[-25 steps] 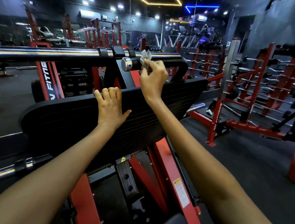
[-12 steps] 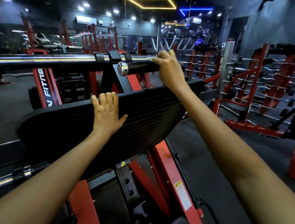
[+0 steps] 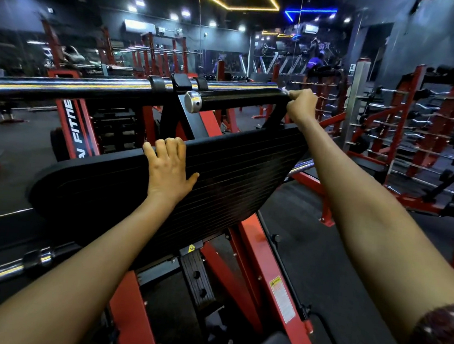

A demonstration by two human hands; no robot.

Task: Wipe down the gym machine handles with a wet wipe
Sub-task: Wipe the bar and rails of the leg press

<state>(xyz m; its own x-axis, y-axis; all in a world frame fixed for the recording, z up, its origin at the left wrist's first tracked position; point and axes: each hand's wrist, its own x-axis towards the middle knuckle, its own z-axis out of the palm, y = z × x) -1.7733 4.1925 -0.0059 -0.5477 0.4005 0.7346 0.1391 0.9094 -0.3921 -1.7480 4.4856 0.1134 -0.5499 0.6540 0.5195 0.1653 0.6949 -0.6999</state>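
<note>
Gripping the far right end of the black rubber-covered handle bar [image 3: 242, 100], the right hand [image 3: 301, 107] is curling its fingers round the bar where it bends down toward the footplate. A small scrap of white wet wipe [image 3: 284, 90] is peeking out just above the knuckles, pressed between the fingers and the bar; most of the wipe is lying hidden inside the grip.

The left hand [image 3: 169, 167] is resting flat on the large black ribbed footplate [image 3: 220, 171], its palm lying against the plate face and its fingers hooking lightly over the plate's upper edge, left of the middle; the thumb is spreading out to the right. It is holding nothing.

The handle bar is running left from the right hand to a round chrome end cap [image 3: 192, 102], which is sitting beside a black bracket. Behind it a long chrome bar [image 3: 64, 89] is stretching away to the left edge of the view. Below the footplate the red steel frame [image 3: 262, 261] of the machine is sloping down toward the viewer, bearing a yellow-and-white warning sticker [image 3: 280, 298]. Racks of barbells [image 3: 403, 131] are standing at the right, well apart from both hands.
</note>
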